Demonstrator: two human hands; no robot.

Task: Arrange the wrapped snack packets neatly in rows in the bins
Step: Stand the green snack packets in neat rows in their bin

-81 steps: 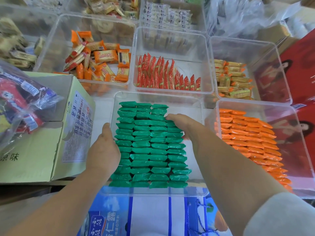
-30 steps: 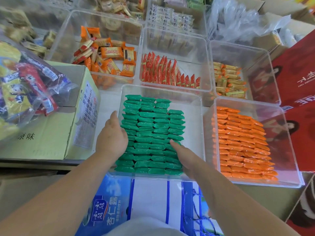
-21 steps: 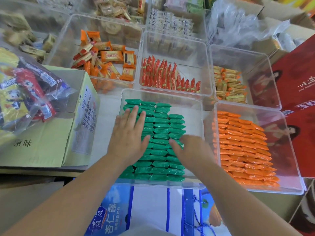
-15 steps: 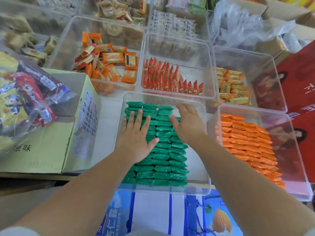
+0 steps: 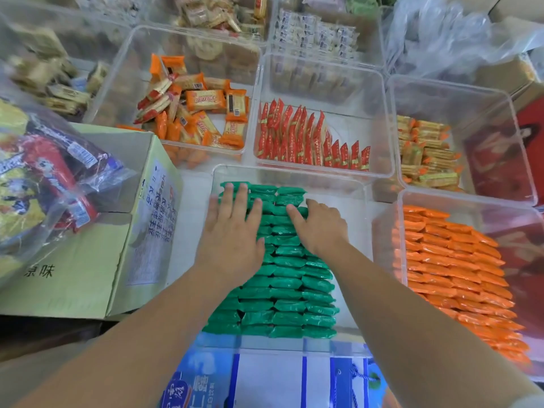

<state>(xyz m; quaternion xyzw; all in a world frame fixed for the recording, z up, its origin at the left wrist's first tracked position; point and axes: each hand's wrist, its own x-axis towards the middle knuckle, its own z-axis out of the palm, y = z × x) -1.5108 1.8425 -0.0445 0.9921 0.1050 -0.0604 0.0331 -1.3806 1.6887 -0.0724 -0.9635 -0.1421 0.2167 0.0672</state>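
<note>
Flat left hand [image 5: 232, 231] and right hand [image 5: 322, 226] press green packets [image 5: 288, 290].

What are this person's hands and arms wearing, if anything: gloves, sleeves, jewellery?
No gloves: the left hand and right hand are bare, with no ring, watch or bracelet visible. The left forearm and right forearm are uncovered down to the frame's lower edge. A sliver of pale fabric in the bottom right corner may be a sleeve edge; too little shows to be sure.

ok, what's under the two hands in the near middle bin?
Green packets in rows; left hand and right hand rest on them. The packets beneath the palms are hidden.
</note>
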